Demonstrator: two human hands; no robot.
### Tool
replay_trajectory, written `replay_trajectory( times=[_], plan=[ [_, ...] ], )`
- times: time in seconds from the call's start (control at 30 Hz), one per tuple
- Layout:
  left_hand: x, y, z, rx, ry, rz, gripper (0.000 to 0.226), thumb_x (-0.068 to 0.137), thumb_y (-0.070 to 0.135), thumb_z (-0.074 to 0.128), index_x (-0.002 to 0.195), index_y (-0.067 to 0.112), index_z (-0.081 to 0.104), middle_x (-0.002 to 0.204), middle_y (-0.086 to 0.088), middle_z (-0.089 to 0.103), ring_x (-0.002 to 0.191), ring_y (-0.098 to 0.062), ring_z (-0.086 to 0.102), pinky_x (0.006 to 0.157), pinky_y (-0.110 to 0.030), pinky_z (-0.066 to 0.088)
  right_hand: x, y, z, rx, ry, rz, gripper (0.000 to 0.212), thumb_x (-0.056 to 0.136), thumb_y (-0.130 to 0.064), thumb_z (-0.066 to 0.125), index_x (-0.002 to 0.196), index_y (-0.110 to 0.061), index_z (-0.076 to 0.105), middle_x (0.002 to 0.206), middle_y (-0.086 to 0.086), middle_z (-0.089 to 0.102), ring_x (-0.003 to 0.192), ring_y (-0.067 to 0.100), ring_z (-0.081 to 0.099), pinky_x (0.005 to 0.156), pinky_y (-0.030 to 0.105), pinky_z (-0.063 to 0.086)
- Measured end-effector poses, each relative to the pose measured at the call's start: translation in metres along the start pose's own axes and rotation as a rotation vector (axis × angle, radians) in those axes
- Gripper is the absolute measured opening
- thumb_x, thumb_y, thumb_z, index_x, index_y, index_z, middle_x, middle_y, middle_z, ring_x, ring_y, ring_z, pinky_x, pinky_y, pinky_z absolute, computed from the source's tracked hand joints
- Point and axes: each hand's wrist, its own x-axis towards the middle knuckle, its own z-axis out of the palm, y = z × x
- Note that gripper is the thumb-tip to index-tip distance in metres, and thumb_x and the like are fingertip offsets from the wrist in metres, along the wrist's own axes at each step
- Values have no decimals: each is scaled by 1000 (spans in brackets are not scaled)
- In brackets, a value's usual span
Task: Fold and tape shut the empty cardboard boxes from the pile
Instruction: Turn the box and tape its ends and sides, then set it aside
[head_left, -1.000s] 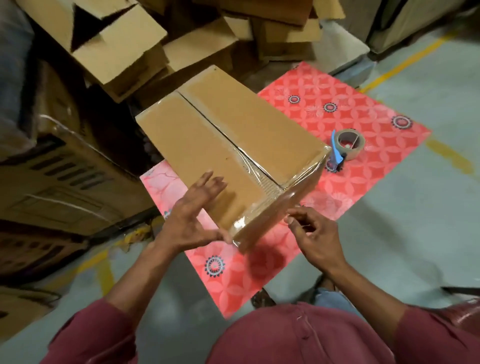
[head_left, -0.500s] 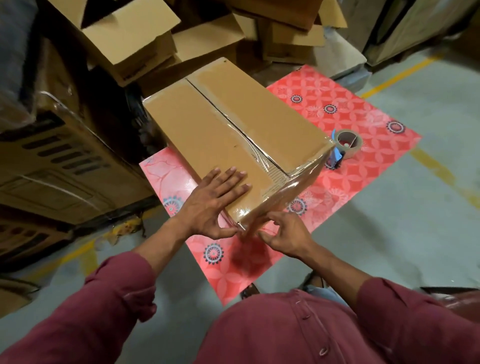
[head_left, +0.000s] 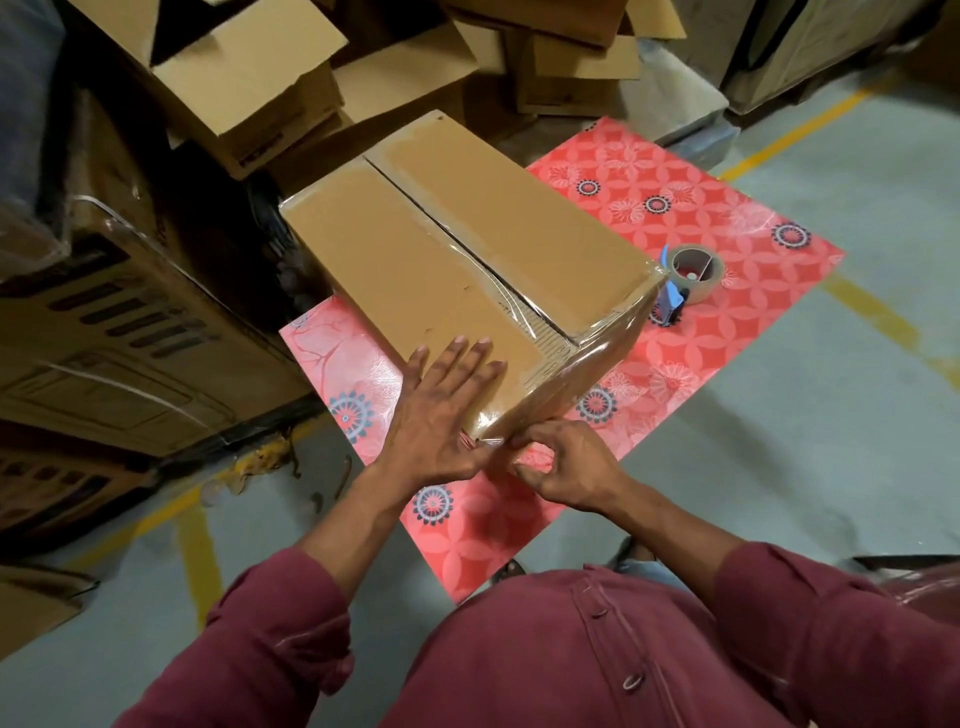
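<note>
The closed box (head_left: 457, 270) lies on the red mat (head_left: 727, 218). The left hand (head_left: 441, 410) presses flat on it; the right hand (head_left: 566, 467) seems to pinch the tape (head_left: 597, 358) at its corner.

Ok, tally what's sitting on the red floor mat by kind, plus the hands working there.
Taped cardboard box: 1
Tape roll with blue dispenser: 1
Hands: 2, left hand flat on the box top, right hand pinching tape at the near corner
Total: 4, all at the red floor mat
</note>
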Motion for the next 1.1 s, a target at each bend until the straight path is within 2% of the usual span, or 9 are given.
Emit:
replay_trajectory(
  times=[0.1, 0.2, 0.33, 0.47, 0.67, 0.8, 0.9, 0.97, 1.1],
  plan=[
    [-7, -3, 5, 38, 70, 65, 89, 88, 60, 72, 161, 21, 38, 169, -7, 30, 158, -27, 25, 120, -66, 21, -6, -14, -6, -49, 160, -180, 9, 84, -34, 74, 85, -26, 71, 80, -13, 69, 76, 13, 64, 62, 32, 54],
    [-21, -7, 17, 62, 190, 190, 73, 94, 51, 75, 155, 27, 44, 163, -21, 38, 152, -34, 37, 115, -71, 29, -11, -35, -17, -82, 417, -363, 20, 89, -27, 76, 75, -17, 67, 73, -7, 62, 66, 16, 56, 55, 28, 44],
    [-30, -12, 31, 105, 279, 301, 63, 96, 38, 76, 152, 31, 47, 163, -27, 31, 151, -39, 37, 111, -75, 32, -11, -42, -25, -197, 513, -434, 24, 90, -30, 74, 102, -9, 78, 109, 9, 70, 97, 30, 65, 84, 40, 51],
    [-32, -19, 42, 133, 287, 375, 56, 93, 27, 80, 144, 30, 58, 162, -26, 32, 150, -40, 37, 109, -79, 30, -9, -31, -19, -380, 418, -352, 49, 92, -41, 63, 132, -14, 70, 150, 19, 52, 135, 39, 49, 112, 56, 37],
    [-31, -5, 38, 22, 214, 315, 30, 83, 49, 83, 100, 25, 83, 152, -28, 48, 146, -42, 45, 104, -84, 29, -10, -17, -18, -435, 345, -298, 78, 84, -40, 70, 153, -20, 41, 166, 22, 25, 155, 35, 25, 121, 59, 24],
    [-31, -3, 20, -121, 126, 327, 62, 78, 65, 74, 129, 30, 75, 156, -31, 41, 149, -50, 35, 111, -84, 13, -12, -10, -16, -409, 356, -275, 84, 86, -49, 71, 156, -18, 38, 168, 20, 21, 157, 34, 20, 121, 61, 23],
    [-29, 1, 6, -231, 152, 277, 84, 83, 69, 63, 147, 14, 57, 155, -29, 44, 148, -46, 38, 111, -84, 13, -9, -5, -18, -353, 382, -229, 92, 87, -61, 68, 158, -12, 36, 169, 18, 19, 157, 33, 18, 122, 62, 20],
    [-26, 4, 1, -295, 203, 153, 80, 90, 61, 62, 147, 7, 48, 155, -26, 46, 149, -40, 41, 112, -79, 22, -2, -4, -18, -327, 420, -227, 83, 95, -54, 63, 158, -7, 34, 169, 19, 20, 158, 34, 18, 122, 65, 19],
    [-16, 12, 8, -214, 283, -32, 57, 98, 38, 67, 141, 2, 61, 155, -18, 50, 149, -33, 43, 113, -67, 35, 22, -7, -14, -330, 454, -236, 67, 105, -37, 46, 159, -3, 26, 168, 21, 21, 158, 35, 13, 121, 68, 16]
  ],
)
